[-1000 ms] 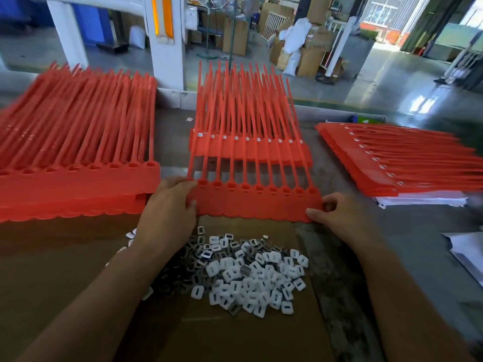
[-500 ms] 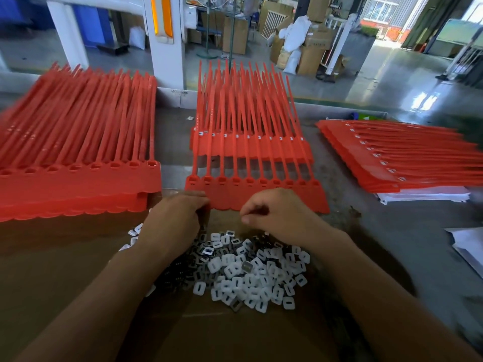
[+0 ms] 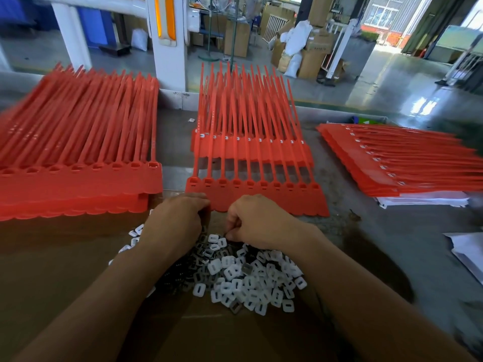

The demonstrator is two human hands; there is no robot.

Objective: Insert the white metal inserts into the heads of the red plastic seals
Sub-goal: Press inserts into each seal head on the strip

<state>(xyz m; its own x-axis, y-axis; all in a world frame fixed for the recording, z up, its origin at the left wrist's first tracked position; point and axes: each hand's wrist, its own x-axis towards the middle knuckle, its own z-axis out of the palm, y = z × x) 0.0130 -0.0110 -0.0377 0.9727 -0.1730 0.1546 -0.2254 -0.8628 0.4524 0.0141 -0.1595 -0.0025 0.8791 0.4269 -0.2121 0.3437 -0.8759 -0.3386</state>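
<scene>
Inserts (image 3: 248,280), piled by desk's (image 3: 379,257) near edge just before seal strip (image 3: 261,197), look tiny, light, stiff, slick, so pinch by outer sides; L hand (image 3: 177,226) grips strip's near edge, R hand (image 3: 257,223) curled into pile, can't tell if holding any.

red plastic seals (image 3: 254,192), white inserts (image 3: 251,283), brown cardboard (image 3: 52,270), grey table (image 3: 392,244)

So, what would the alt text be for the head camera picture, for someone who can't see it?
A person's left hand and right hand, fingers curled, are at the far edge of a pile of white inserts on cardboard, just before a strip of red seals whose heads look empty. More stacks of red seals lie left, behind and right.
</scene>
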